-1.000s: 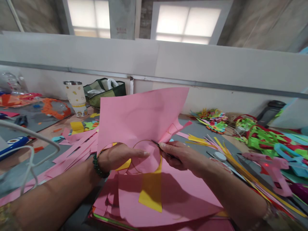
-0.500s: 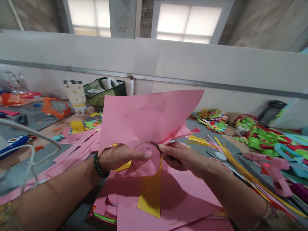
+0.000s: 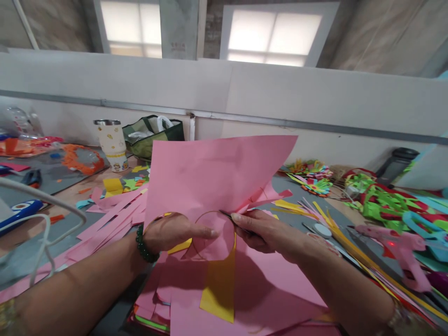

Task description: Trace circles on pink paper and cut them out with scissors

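Note:
A large pink paper sheet [image 3: 217, 172] stands raised in front of me, with a circle outline drawn near its lower edge. My left hand [image 3: 182, 232] grips that lower part, thumb on the front beside the circle and fingers hidden behind. Scissors [image 3: 226, 214] are in my right hand [image 3: 257, 228], their dark blades against the paper at the circle's upper right; the handles are mostly covered by my fingers. The paper right of the blades is cut and bends away. Below lie a yellow paper strip [image 3: 219, 289] and more pink sheets [image 3: 273, 289].
Pink strips [image 3: 112, 219] spread at the left, near a white cable [image 3: 45, 196]. A tumbler [image 3: 111, 145] and a green bag [image 3: 154, 137] stand at the back. On the right are a pink glue gun [image 3: 399, 247], yellow strips [image 3: 336, 233] and paper flowers [image 3: 315, 179].
Both hands keep nearly the same place on the pink sheet. The whole view has shifted slightly downward; the scissors' blades look a little more closed.

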Available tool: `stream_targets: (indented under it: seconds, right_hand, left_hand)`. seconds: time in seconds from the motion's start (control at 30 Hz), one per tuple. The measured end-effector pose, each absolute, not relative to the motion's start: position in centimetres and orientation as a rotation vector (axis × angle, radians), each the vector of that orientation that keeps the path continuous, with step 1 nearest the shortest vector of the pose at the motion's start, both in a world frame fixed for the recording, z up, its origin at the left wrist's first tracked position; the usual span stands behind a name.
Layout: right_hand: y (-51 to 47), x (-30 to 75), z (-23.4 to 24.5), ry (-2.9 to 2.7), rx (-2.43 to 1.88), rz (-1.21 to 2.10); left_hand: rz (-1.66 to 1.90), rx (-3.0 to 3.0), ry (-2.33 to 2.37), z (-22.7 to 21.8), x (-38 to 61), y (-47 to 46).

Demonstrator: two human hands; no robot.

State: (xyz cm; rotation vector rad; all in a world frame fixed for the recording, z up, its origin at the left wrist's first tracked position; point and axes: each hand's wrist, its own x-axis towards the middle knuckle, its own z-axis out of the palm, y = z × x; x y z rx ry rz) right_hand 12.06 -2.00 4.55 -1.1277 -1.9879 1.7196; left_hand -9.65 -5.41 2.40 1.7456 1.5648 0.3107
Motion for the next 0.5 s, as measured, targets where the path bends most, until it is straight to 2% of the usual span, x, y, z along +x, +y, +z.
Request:
stream_targets:
  seconds: [0.17,0.3,0.43,0.5]
  right_hand:
    - [-2.1,12.1,4.6,-2.006,-1.137,1.729]
    - [-2.3,11.9,4.6,-2.029,-1.134,1.705]
    - [-2.4,11.8,4.6,-2.022,-1.158,1.741]
    - [-2.3,11.9,4.7,-2.019,-1.159,1.775]
  left_hand:
    - [0.283,1.750,1.473,2.8,-9.5,-5.6]
    - [0.303,1.689,1.642,3.4,-9.2,-5.9]
    - [0.362,1.661,1.676,3.3,-9.4,-6.0]
    - [0.529,1.588,1.506,3.0,-9.7,-5.9]
